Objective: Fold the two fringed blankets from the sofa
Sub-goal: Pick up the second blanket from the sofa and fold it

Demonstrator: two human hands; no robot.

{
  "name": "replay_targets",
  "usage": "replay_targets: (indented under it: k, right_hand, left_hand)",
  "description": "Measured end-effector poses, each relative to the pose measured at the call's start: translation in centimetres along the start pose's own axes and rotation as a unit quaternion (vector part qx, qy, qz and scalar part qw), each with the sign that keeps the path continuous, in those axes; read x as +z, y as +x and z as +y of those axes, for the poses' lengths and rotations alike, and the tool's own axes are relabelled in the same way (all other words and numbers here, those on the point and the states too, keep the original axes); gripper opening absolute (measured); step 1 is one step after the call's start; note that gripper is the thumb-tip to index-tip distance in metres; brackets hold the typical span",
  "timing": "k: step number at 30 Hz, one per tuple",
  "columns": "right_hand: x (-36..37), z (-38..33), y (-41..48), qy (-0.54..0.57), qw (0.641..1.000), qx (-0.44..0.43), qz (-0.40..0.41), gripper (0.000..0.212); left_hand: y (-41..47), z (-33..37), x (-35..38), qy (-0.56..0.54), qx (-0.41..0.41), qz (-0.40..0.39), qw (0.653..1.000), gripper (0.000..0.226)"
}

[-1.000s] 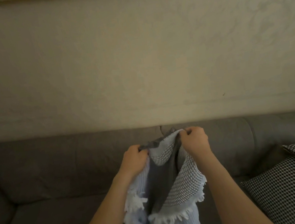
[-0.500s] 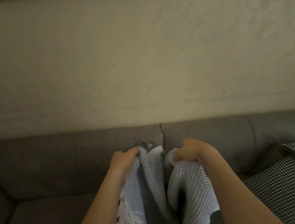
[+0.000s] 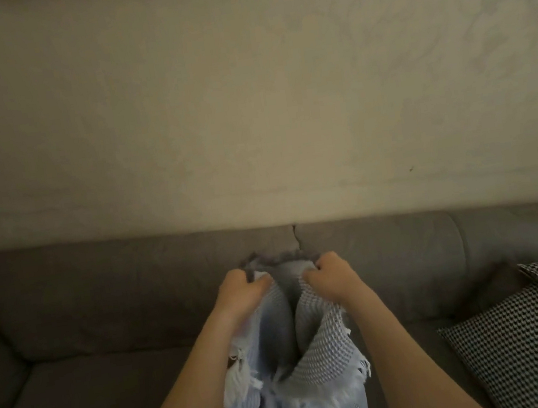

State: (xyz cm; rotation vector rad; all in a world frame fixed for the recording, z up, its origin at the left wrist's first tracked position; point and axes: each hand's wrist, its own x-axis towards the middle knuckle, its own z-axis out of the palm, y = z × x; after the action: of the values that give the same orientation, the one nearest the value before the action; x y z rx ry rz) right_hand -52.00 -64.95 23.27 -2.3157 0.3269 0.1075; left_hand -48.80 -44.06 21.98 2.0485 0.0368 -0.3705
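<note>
Pale blue waffle-weave blanket (image 3: 327,354) hung above the grey sofa (image 3: 101,296) in the head view. Your left hand (image 3: 242,294) and right hand (image 3: 331,278) each gripped its bunched top edge, close together, probably so that you could match corners for a fold. Its fringed lower end ran out of frame, and no second one showed.

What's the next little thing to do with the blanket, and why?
Probably draw the two grips apart sideways. The left grip and the right grip both hold the blanket by its top edge, close together, so the cloth sags bunched between them with the fringe dangling below. Spreading that edge taut should flatten it, ready for a fold.
</note>
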Motion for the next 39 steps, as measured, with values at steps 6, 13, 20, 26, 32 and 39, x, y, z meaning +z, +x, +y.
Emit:
replay_targets:
  k: [6,13,20,26,32,39]
  right_hand:
    - [2.6,-0.3,-0.9,0.043,0.996,-0.068,0.048,0.049]
    - [3.2,-0.6,-1.2,-0.004,0.994,-0.102,-0.046,0.045]
    - [3.1,-0.7,-1.3,0.002,0.981,-0.188,-0.039,0.035]
    - [3.2,1.7,-1.2,0.071,0.985,-0.099,-0.121,0.026]
    - [2.1,4.1,-2.3,-0.008,0.961,-0.041,-0.273,0.027]
    - [2.0,5.0,-2.3,0.029,0.970,-0.035,-0.240,0.034]
  left_hand:
    - [-0.8,0.0,2.6,0.053,0.028,-0.050,0.997,0.043]
    - [-0.7,-0.3,3.6,-0.096,-0.049,-0.029,0.994,0.057]
    - [0.2,-0.3,3.9,-0.134,-0.067,0.000,0.989,0.033]
    - [0.9,0.8,3.6,-0.047,-0.065,0.084,0.993,0.044]
    - [2.0,0.4,3.0,-0.033,-0.081,0.153,0.984,0.045]
    - [2.4,-0.2,2.2,-0.047,-0.093,0.156,0.982,0.049]
